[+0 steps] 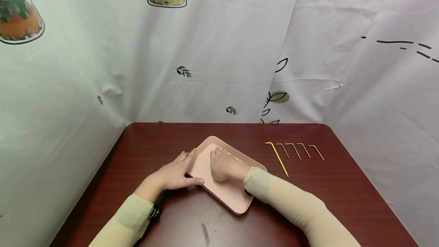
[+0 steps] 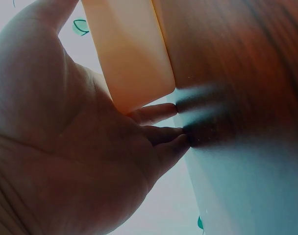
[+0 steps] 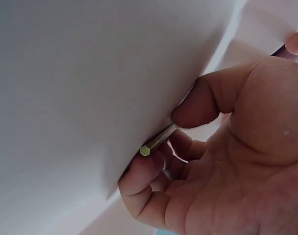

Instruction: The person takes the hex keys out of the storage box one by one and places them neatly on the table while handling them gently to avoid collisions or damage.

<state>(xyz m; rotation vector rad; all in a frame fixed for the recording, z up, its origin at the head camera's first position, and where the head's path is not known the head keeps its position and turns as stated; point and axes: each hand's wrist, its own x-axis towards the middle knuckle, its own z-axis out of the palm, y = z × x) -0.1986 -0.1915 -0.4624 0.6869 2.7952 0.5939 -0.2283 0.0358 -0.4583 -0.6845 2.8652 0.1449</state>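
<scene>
A pink rectangular tray [image 1: 233, 196] lies slantwise on the table. My left hand [image 1: 173, 173] steadies its left corner, fingers straight along the outside and thumb at the near rim. In the left wrist view, the fingertips of that left hand [image 2: 90, 127] touch the tabletop beside the tray wall [image 2: 134, 54]. My right hand [image 1: 224, 166] is down inside the tray. Seen from the right wrist, that hand [image 3: 203, 161] pinches a thin metal hex key [image 3: 158, 141] between thumb and fingers, close to the tray floor [image 3: 75, 98]. Most of the key is hidden by the hand.
Right of the tray, a long yellow hex key [image 1: 279, 161] and several smaller silver hex keys [image 1: 304, 151] lie in a row on the dark red-brown table [image 1: 343, 201]. White printed curtains [image 1: 212, 48] enclose the table at the back and sides.
</scene>
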